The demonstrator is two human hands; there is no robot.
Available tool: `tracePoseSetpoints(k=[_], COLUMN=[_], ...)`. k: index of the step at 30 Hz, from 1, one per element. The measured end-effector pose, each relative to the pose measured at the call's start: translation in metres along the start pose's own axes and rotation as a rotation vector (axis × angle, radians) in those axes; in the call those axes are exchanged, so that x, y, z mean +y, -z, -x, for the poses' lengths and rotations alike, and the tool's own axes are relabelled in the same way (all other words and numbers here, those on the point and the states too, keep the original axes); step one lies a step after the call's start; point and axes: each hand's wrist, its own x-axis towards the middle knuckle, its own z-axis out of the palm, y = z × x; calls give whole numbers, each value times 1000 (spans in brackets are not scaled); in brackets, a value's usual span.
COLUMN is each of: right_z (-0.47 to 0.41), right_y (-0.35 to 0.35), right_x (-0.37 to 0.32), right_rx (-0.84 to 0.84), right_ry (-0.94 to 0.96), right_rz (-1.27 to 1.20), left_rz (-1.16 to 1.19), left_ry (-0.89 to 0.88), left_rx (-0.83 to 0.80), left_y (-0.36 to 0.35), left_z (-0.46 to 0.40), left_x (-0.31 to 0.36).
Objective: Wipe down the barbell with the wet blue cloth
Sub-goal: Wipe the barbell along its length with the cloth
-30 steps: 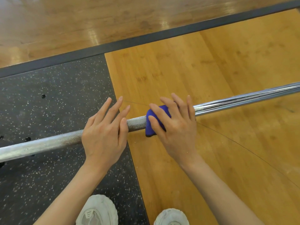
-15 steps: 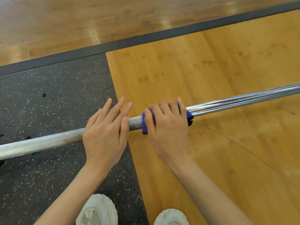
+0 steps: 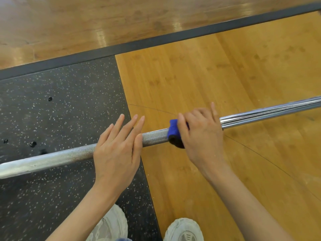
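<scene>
Now right hand point(image 3: 201, 134) grips blue cloth point(image 3: 173, 132) around barbell point(image 3: 154, 137); left hand point(image 3: 118, 153) rests flat.

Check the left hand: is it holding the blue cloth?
No, the right hand grips the blue cloth; the left hand rests open on the barbell.

Both forearms are bare right down to the wrists, with no sleeves in sight, and the left hand point(image 3: 116, 153) and right hand point(image 3: 202, 134) wear no gloves, rings or watch. Down at the bottom edge, a pair of chunky off-white trainers point(image 3: 184, 230) with worn, textured mesh uppers pokes into view.
</scene>
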Motion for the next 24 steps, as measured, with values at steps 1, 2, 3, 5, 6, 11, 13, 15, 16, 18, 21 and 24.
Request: tracePoseSetpoints(k=[1, 2, 3, 5, 6, 11, 13, 15, 16, 18, 21, 24], right_z=[1, 3, 7, 8, 3, -14, -9, -9, -10, -11, -8, -14], right_y=[1, 1, -2, -1, 5, 25, 22, 23, 23, 29, 28, 25], right_x=[-5, -14, -22, -25, -20, -23, -45, -39, -30, -17, -43, -44], right_rx=[-4, -21, -43, -86, -146, -523, -596, -533, -537, -600, -656, -772], right_ry=[-35, -42, -18, 62, 63, 44, 223, 261, 174, 72, 287, 326], right_rz=[11, 33, 53, 62, 65, 239, 290, 257, 237, 281, 330, 293], left_rz=[7, 12, 8, -27, -45, -107, -112, -123, -125, -127, -124, -115], left_ry=[2, -1, -9, -20, -13, -21, -34, -48, -53, -55, -61, -56], left_rx=[-25, -48, -65, -86, -102, -175, -155, -153, -153, -144, -141, -136], left_y=[2, 5, 7, 11, 12, 7, 8, 9, 9, 10, 10, 10], left_z=[2, 2, 0, -5, -7, -7, -5, -2, 0, 1, 5, 10], left_x=[1, 1, 1, -1, -2, -1, -1, -1, 0, 2, 4, 5])
